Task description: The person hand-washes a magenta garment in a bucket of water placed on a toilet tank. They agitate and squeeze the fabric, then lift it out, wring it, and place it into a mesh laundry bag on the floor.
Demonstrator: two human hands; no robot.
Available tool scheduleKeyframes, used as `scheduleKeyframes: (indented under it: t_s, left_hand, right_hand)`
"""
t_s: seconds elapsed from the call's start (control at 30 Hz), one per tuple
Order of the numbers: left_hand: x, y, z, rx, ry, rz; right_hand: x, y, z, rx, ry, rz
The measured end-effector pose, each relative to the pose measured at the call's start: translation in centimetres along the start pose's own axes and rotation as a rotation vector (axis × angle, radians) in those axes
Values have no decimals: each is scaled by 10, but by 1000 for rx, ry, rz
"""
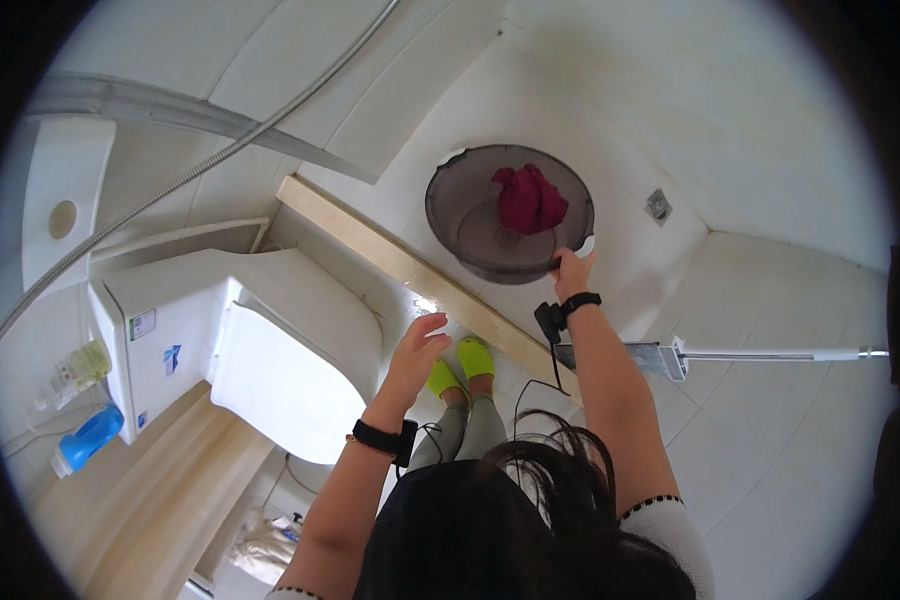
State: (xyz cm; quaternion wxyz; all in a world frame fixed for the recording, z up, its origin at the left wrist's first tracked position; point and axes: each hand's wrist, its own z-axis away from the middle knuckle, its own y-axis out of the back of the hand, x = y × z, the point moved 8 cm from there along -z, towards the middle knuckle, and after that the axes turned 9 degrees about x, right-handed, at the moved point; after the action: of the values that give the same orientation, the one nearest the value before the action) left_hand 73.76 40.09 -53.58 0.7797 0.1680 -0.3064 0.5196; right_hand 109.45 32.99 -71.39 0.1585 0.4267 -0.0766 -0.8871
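A dark grey plastic basin point(460, 225) rests on the shower floor, or just above it; I cannot tell which. Inside lies a crumpled dark red cloth point(530, 200), toward the basin's far right side. My right hand point(573, 272) grips the basin's near right rim at a pale handle, its fingers wrapped over the edge. My left hand point(415, 355) is in the air near the toilet, fingers apart and nothing in them. Both wrists wear black straps with small devices and cables.
On the left stands a white toilet point(290, 380), with a blue bottle point(90, 440) and a clear bottle point(80, 372) on its tank. A beige raised sill point(420, 280) crosses before my green clogs point(476, 357). A flat mop point(660, 358), a floor drain point(658, 207) and a metal shower hose point(220, 155) also show.
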Motion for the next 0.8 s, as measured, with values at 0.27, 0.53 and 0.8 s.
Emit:
scheduleKeyframes:
  t_s: [0.27,0.53,0.8]
  left_hand:
    - [-53,42,-50,71,-33,54]
    - [-95,21,-67,48,-10,83]
    - [-75,-16,-44,43,-6,101]
  right_hand:
    - [83,-44,-74,-71,-53,-77]
    - [165,-7,-134,-243,-253,-66]
    - [152,9,-124,-587,71,485]
